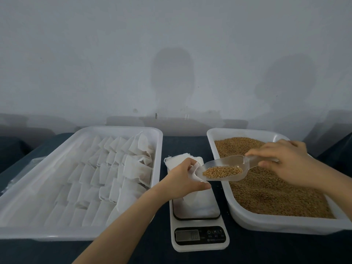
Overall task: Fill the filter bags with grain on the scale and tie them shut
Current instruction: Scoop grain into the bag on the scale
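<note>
Over the scale (200,237) at 6 o'clock, our left hand (182,180) pinches the limp, light bag (194,173) by its rim, likely the best hold, while our right hand (285,162) grips the grain scoop (224,168).

bag tray (28,223) left, scale (200,238) centre, grain tray (247,218) right

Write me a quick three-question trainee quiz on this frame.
1. True or false: the scoop in the right hand carries grain.
2. The left hand pinches: A a lid, B a bag, C a spoon?
3. Fill in: the scale stands left of the tray of ____.
Key: 1 true; 2 B; 3 grain.
</note>
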Available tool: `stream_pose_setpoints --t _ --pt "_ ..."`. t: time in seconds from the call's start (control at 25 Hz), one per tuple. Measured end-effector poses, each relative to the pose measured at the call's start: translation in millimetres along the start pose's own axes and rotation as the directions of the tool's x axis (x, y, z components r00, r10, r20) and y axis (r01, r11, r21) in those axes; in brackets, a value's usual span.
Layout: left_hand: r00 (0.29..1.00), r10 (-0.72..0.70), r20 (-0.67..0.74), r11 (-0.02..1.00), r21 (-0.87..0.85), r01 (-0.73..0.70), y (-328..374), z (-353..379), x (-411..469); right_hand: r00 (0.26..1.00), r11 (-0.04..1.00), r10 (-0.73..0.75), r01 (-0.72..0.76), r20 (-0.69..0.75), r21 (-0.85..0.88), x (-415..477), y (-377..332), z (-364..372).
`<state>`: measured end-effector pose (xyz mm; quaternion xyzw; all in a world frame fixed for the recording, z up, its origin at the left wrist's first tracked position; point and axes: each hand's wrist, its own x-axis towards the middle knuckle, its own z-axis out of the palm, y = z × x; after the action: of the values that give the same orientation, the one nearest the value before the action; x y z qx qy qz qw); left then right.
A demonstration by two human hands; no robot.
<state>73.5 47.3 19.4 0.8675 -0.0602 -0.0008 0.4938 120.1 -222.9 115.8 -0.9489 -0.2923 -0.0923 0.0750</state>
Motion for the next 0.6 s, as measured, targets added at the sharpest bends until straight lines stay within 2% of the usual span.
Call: stream_pose_setpoints --t 0.6 --pt "1.000 0.019 0.021 0.998 0.053 -0.020 4.3 1.7 -2.0 1.000 0.969 -0.010 0.002 -0.030 -0.248 8.8 -23.3 -5.8"
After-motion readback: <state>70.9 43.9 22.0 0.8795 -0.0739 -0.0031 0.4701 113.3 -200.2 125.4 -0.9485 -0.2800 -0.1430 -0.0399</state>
